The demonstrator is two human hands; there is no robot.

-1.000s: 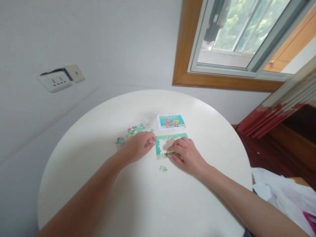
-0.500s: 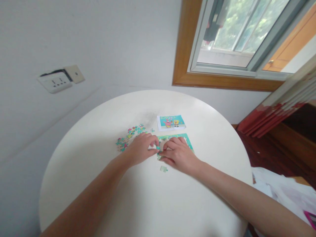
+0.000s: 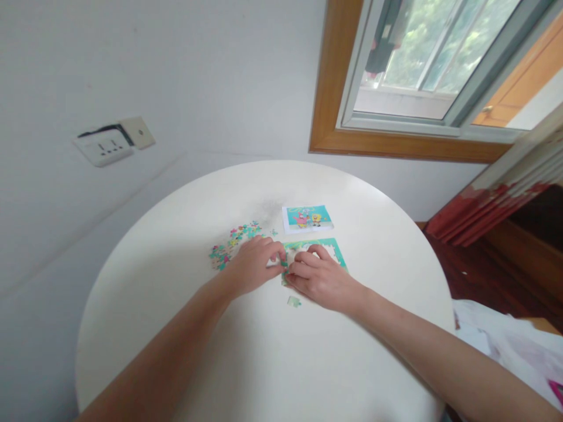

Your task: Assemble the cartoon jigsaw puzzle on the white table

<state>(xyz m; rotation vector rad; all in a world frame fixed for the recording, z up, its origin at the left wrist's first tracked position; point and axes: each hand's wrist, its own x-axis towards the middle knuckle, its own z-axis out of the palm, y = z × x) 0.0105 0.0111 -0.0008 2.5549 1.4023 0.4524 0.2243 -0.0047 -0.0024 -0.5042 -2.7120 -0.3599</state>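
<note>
A partly assembled jigsaw puzzle point(image 3: 336, 247), its teal border framing a pale middle, lies on the white table point(image 3: 281, 363). At its left edge my left hand point(image 3: 255, 265) is closed, thumb and index finger pinching a small teal puzzle piece point(image 3: 285, 263). My right hand point(image 3: 323, 278) rests over the puzzle's lower part, fingers bent and their tips pressed on the left border; it hides much of the puzzle. One loose pale green puzzle piece point(image 3: 294, 302) lies just below the hands. Left of my left hand spreads a pile of loose puzzle pieces point(image 3: 220, 255), partly covered by that hand.
A reference picture card point(image 3: 310, 218) with cartoon figures lies beyond the puzzle. One stray piece point(image 3: 274, 232) sits between card and pile. Behind the round table are a wall with a socket point(image 3: 105, 146) and a wood-framed window point(image 3: 325, 140). White bags or papers point(image 3: 497, 340) lie at lower right.
The right fingers have curled in a little more at the puzzle's left border. My left hand keeps its pinch there. The whole view has shifted slightly.
</note>
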